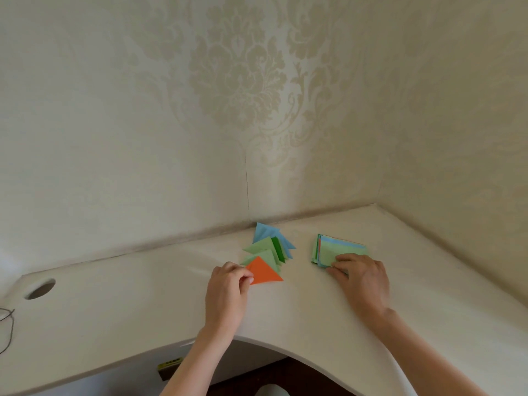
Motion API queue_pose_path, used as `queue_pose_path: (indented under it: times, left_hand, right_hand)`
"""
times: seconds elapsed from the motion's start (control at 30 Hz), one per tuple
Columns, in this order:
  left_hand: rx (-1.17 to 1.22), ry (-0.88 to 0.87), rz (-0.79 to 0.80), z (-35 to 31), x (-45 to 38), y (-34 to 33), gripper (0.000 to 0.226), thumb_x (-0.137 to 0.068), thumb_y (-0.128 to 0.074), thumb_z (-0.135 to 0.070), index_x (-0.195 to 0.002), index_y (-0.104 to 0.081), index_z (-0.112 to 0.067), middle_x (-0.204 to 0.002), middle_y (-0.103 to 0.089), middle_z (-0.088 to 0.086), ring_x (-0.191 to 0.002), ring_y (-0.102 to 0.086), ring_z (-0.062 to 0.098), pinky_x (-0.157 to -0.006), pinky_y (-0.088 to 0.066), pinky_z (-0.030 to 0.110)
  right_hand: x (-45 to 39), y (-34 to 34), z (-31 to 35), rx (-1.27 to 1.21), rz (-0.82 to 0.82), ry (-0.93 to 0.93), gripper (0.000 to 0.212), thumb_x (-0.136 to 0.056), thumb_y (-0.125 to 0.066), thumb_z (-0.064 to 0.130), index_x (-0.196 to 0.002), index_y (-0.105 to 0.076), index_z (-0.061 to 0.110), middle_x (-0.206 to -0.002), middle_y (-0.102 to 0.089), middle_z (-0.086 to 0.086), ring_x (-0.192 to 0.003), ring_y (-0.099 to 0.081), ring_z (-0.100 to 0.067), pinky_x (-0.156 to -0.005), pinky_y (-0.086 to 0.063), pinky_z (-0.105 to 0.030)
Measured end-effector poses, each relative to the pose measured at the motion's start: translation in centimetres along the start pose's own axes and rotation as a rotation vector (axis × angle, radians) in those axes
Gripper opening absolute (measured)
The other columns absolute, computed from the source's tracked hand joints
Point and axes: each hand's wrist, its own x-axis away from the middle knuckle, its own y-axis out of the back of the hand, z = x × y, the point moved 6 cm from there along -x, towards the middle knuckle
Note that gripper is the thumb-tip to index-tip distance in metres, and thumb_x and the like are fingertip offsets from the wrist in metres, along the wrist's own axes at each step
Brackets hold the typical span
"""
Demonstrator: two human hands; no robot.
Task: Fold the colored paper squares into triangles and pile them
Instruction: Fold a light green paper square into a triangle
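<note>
progress looks partial: a fanned pile of folded paper triangles (270, 248) already lies on the white desk (143, 304) near the back wall, with pale blue ones at the far end, then dark green and light green ones overlapping toward the person. at the near end sits a folded orange paper triangle (264, 272), resting partly over the light green ones. the left hand (228, 290) pinches the near left corner of that orange triangle between curled fingertips, so it seems to be setting this piece onto the pile or straightening it.

to the right, well apart from the pile, lies a stack of unfolded coloured paper squares (338, 251), light green on top with blue and reddish edges showing beneath. the right hand (361, 277) rests on the near corner of that stack, fingers bent over the top sheet; whether it has actually lifted a sheet i cannot tell.

judging by the stack's layered edges, several squares remain to be folded, so the job is somewhere in the middle rather than close to its end.
</note>
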Motion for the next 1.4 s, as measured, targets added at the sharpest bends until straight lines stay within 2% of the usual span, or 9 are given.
queue_pose_path:
  times: [0.23,0.33,0.43,0.57,0.73,0.87,1.07,1.27,1.4]
  left_hand:
    - [-0.024,-0.029,-0.010,-1.0,0.4,0.3,0.007,-0.083,-0.072,-0.018,-0.090,-0.072,-0.021,-0.087,-0.055,-0.009,-0.083,-0.046,0.013,-0.069,-0.052,0.031]
    - [-0.030,-0.040,0.010,-1.8,0.8,0.1,0.007,-0.083,-0.071,-0.017,-0.088,-0.069,-0.021,-0.086,-0.056,-0.009,-0.082,-0.050,0.014,-0.067,-0.048,0.026]
    - [0.025,-0.063,0.028,-2.9,1.6,-0.1,0.012,-0.082,-0.069,-0.016,-0.090,-0.067,-0.024,-0.090,-0.059,-0.014,-0.084,-0.055,0.010,-0.070,-0.044,0.019]
    - [0.070,-0.072,0.073,-4.2,2.5,-0.9,0.021,-0.084,-0.066,-0.016,-0.103,-0.064,-0.026,-0.098,-0.062,-0.015,-0.089,-0.057,0.006,-0.074,-0.043,0.015]
    - [0.136,-0.128,0.156,-5.5,3.8,-1.7,0.029,-0.082,-0.067,-0.018,-0.108,-0.062,-0.029,-0.104,-0.056,-0.019,-0.097,-0.052,0.001,-0.083,-0.042,0.013]
    - [0.169,-0.175,0.197,-6.0,4.0,-2.1,0.024,-0.077,-0.075,-0.023,-0.099,-0.067,-0.026,-0.103,-0.053,-0.021,-0.101,-0.045,-0.003,-0.086,-0.029,0.001]
    - [0.176,-0.238,0.248,-6.6,3.7,-3.1,0.011,-0.079,-0.075,-0.033,-0.085,-0.071,-0.025,-0.094,-0.058,-0.020,-0.097,-0.048,0.001,-0.084,-0.033,0.007]
    - [0.194,-0.213,0.259,-6.4,3.4,-3.3,0.014,-0.077,-0.075,-0.040,-0.076,-0.069,-0.027,-0.091,-0.058,-0.020,-0.099,-0.043,-0.007,-0.083,-0.031,0.007]
    - [0.199,-0.170,0.258,-6.3,3.3,-3.3,0.014,-0.075,-0.074,-0.041,-0.072,-0.066,-0.030,-0.089,-0.056,-0.020,-0.098,-0.044,-0.007,-0.083,-0.031,0.009]
  right_hand:
    - [0.8,2.5,-0.1,0.002,-0.253,0.107,0.011,-0.076,-0.078,0.009,-0.083,-0.076,0.018,-0.098,-0.072,0.000,-0.085,-0.066,-0.029,-0.074,-0.044,-0.039]
    - [1.4,4.6,-0.2,-0.073,-0.391,0.113,0.011,-0.085,-0.065,0.017,-0.085,-0.076,0.016,-0.099,-0.071,0.002,-0.083,-0.063,-0.024,-0.075,-0.040,-0.037]
    - [2.3,6.4,1.4,-0.163,-0.464,0.233,0.011,-0.085,-0.065,0.019,-0.086,-0.076,0.016,-0.095,-0.070,0.005,-0.082,-0.060,-0.019,-0.074,-0.038,-0.037]
    - [4.5,5.5,4.7,-0.200,-0.341,0.487,0.007,-0.087,-0.069,0.024,-0.086,-0.076,0.022,-0.092,-0.067,0.009,-0.082,-0.060,-0.017,-0.072,-0.042,-0.039]
    - [6.1,1.5,4.3,-0.170,-0.169,0.514,0.020,-0.091,-0.056,0.036,-0.086,-0.075,0.034,-0.091,-0.067,0.017,-0.084,-0.061,-0.010,-0.071,-0.040,-0.032]
    - [6.0,0.6,4.1,-0.195,-0.062,0.462,0.019,-0.086,-0.057,0.040,-0.083,-0.075,0.036,-0.087,-0.067,0.019,-0.081,-0.062,-0.005,-0.068,-0.045,-0.030]
    - [6.1,0.2,3.7,-0.297,0.125,0.354,0.021,-0.084,-0.059,0.047,-0.085,-0.075,0.033,-0.093,-0.065,0.020,-0.087,-0.060,-0.003,-0.071,-0.053,-0.030]
    - [5.7,-0.1,3.3,-0.395,0.201,0.273,0.027,-0.081,-0.062,0.056,-0.085,-0.074,0.032,-0.093,-0.063,0.023,-0.091,-0.057,0.001,-0.078,-0.051,-0.032]
    - [5.0,-0.4,3.6,-0.434,0.248,0.210,0.036,-0.075,-0.061,0.064,-0.092,-0.072,0.033,-0.092,-0.058,0.025,-0.090,-0.055,0.003,-0.083,-0.047,-0.024]
